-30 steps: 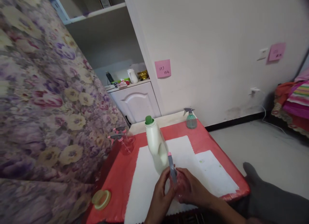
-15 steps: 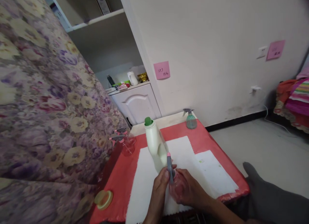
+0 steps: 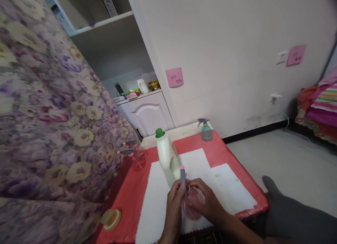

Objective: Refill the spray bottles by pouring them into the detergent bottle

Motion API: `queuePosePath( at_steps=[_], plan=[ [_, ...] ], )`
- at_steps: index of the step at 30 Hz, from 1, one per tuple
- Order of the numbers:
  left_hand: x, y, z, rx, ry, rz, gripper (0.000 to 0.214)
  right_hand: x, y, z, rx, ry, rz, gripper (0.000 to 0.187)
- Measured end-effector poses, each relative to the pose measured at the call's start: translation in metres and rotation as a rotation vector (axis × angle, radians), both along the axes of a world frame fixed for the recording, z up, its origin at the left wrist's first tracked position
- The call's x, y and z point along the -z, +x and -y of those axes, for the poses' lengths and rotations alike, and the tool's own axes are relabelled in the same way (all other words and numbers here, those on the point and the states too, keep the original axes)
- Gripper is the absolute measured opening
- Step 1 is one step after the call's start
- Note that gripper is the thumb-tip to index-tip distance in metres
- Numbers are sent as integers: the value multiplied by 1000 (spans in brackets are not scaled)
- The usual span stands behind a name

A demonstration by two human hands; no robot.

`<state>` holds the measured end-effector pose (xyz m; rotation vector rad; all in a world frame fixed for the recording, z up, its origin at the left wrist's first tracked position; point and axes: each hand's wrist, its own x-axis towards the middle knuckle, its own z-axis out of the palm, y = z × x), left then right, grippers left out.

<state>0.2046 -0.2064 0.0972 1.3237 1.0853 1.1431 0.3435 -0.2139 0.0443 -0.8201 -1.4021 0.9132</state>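
Observation:
A clear pink spray bottle [image 3: 193,213] with a grey spray head [image 3: 183,177] is between my hands, over the white cloth. My left hand [image 3: 174,199] is closed around the spray head. Around the bottle's neck and upper side curl the fingers of my right hand [image 3: 206,199]. Whether the head is fully seated on the neck is hidden by my fingers. Just behind them stands a large pale-green jug [image 3: 167,154], with a green piece [image 3: 159,133] in its open mouth. Two more pink spray bottles [image 3: 138,162] stand at the table's left edge.
A green spray bottle [image 3: 207,133] stands at the table's far right corner. A yellowish round lid or dish [image 3: 111,219] lies at the near left on the red table cover [image 3: 126,205]. A flowered curtain [image 3: 60,131] borders the left side; the wall [image 3: 223,79] is behind.
My right hand has shifted up the bottle toward its neck, its fingers now nearer the spray head. My left hand keeps hold of the head. The view has turned slightly.

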Motion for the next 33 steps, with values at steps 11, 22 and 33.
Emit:
queuePosePath(
  at_steps=[11,22,33],
  plan=[
    [-5,10,-6,5,-8,1,31,-2,-29,-15,232,-111,-69,24],
    [-1,5,-7,-2,39,-60,33,-8,-3,-20,-132,-77,-43,13],
    [-3,4,-4,-30,54,-51,37,-8,-13,-16,-10,-148,-134,20]
  ],
)
